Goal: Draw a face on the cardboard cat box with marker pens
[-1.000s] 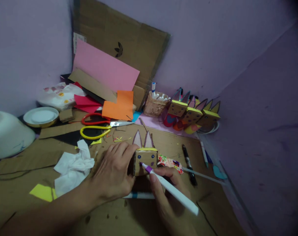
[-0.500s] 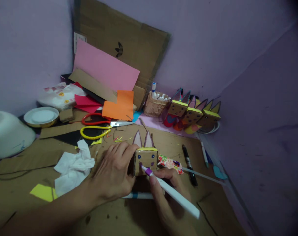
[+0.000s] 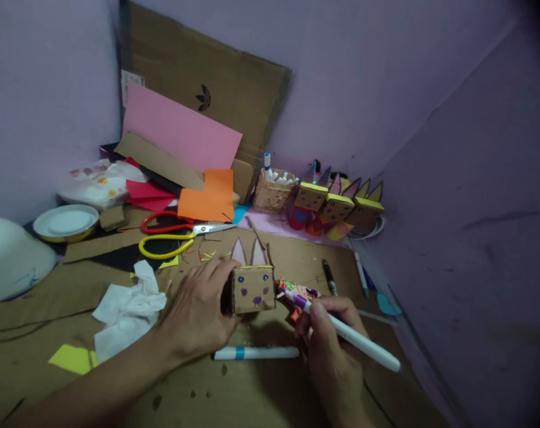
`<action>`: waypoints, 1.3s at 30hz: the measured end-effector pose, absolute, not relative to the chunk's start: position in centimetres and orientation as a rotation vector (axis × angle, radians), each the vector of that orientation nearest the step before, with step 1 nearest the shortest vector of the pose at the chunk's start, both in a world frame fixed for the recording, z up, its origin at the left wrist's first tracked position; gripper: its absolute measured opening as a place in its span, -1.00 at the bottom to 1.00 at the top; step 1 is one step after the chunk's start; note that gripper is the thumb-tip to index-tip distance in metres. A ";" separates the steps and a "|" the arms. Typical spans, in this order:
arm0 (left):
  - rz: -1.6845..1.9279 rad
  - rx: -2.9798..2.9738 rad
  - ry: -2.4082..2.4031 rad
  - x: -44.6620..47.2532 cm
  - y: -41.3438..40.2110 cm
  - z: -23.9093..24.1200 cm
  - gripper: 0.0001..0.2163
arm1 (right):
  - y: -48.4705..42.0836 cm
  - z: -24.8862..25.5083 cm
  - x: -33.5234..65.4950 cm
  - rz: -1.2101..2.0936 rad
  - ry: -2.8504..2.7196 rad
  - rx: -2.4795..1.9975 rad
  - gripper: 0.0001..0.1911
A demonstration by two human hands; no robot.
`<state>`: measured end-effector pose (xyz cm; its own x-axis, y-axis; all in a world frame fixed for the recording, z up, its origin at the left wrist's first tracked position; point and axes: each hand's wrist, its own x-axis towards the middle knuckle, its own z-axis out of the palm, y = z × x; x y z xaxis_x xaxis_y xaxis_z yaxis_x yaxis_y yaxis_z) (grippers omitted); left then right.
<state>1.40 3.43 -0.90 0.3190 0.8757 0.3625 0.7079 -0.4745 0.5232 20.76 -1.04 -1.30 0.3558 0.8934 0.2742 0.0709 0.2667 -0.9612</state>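
My left hand (image 3: 203, 306) grips the left side of a small cardboard box figure (image 3: 254, 279), thumb low and fingers behind its edge. The figure faces me, with two pointed pink ears, dark eyes, purple cheek spots and a purple mark lower down. In my right hand (image 3: 332, 333) is a white marker (image 3: 357, 339) with a purple band, its tip pointing left, just right of the box and apart from it. Below the box a second white marker (image 3: 270, 353) with a blue band lies on the cardboard. A colourful patterned piece (image 3: 297, 287) lies partly hidden behind the purple marker.
Red-and-yellow scissors (image 3: 181, 232) and crumpled tissue (image 3: 131, 309) lie to the left. At the back stand a woven basket (image 3: 272, 193) of markers and three similar eared figures (image 3: 336, 208). A black marker (image 3: 329, 276) lies right; a white bowl (image 3: 15, 258) stands far left.
My right hand has drawn the purple marker off the box face, to the right. A purple mark shows low on the face, where the marker covered it. The view has shifted slightly.
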 end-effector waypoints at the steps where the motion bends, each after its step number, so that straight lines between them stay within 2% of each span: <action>1: 0.887 2.321 1.439 1.3 3.4 -1.0 -0.50 | -1.0 -1.2 20.8 0.740 -1.068 -1.170 -0.79; 9: 0.863 2.342 1.459 1.3 3.4 -1.2 -0.51 | -1.0 -0.6 20.9 0.442 -1.358 -1.306 -0.80; 39: 0.839 2.347 1.439 1.3 2.9 -0.8 -0.48 | -0.9 -0.2 20.4 0.427 -1.504 -1.326 -0.81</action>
